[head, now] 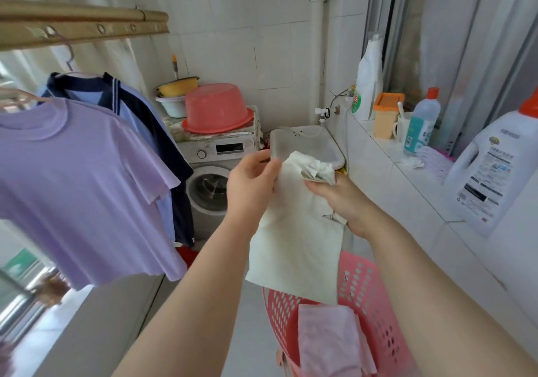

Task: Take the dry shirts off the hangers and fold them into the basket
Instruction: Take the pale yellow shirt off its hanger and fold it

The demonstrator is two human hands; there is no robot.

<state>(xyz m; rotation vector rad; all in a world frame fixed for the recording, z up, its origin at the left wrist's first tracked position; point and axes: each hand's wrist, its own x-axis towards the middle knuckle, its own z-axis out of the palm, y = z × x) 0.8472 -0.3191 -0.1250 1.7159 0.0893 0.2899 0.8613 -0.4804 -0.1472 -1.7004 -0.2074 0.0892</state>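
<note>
White shirt (294,231), folded to a flat panel, hangs above the perforated pink plastic basket (366,286). Left hand (251,181) pinches its top edge; right hand (343,202) grips the bunched corner. Pink cloth (329,344) lies folded inside. Purple tee (81,178) and blue polo (136,106) hang at left.

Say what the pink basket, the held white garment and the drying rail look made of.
The pink basket looks like matt moulded plastic, walls pierced with oval holes. The white garment is soft cloth, perhaps cotton: it drapes and creases. The drying rail seems metal, gold finish, with punched holes.
</note>
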